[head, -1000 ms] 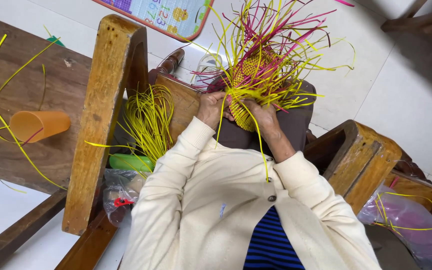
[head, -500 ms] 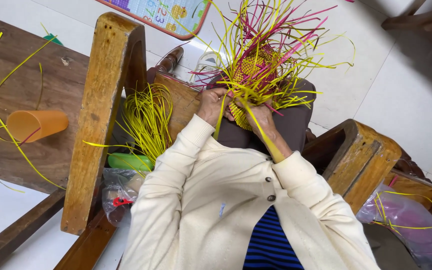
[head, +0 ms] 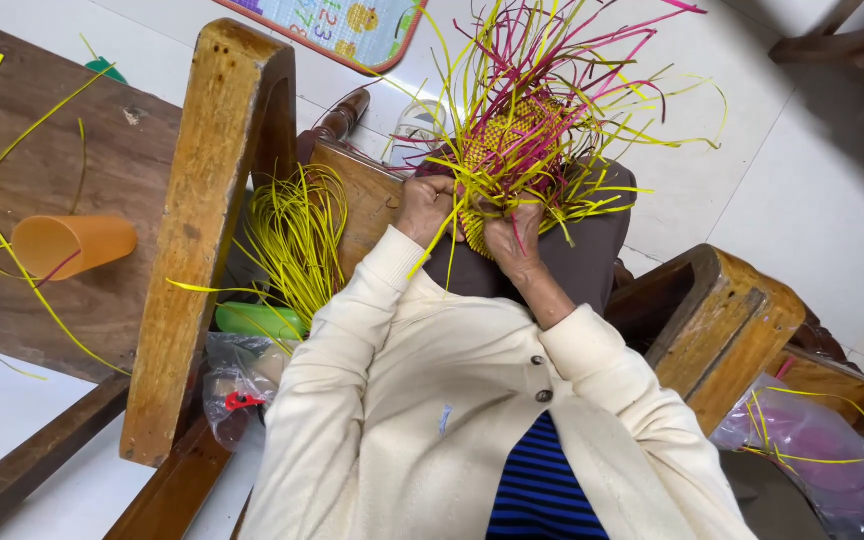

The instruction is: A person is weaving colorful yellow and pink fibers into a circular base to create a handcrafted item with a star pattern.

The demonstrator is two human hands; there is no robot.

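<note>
On my lap rests a half-woven basket (head: 514, 140) of yellow and pink plastic strips, its loose ends fanning upward and outward. My left hand (head: 426, 208) grips the woven edge on the left side. My right hand (head: 512, 243) pinches strips at the near edge, with a yellow strip (head: 430, 250) bent down between the two hands. Both arms wear cream cardigan sleeves.
A bundle of yellow strips (head: 297, 245) lies beside a wooden chair arm (head: 207, 220). An orange cup (head: 72, 245) lies on its side on the wooden table (head: 42, 150) at left. A second wooden arm (head: 732, 325) and a pink plastic bag (head: 822, 450) are at right.
The long yellow strip that hung down over my right forearm has been pulled up and now sits short between my hands. My right hand shifted slightly left on the basket edge.
</note>
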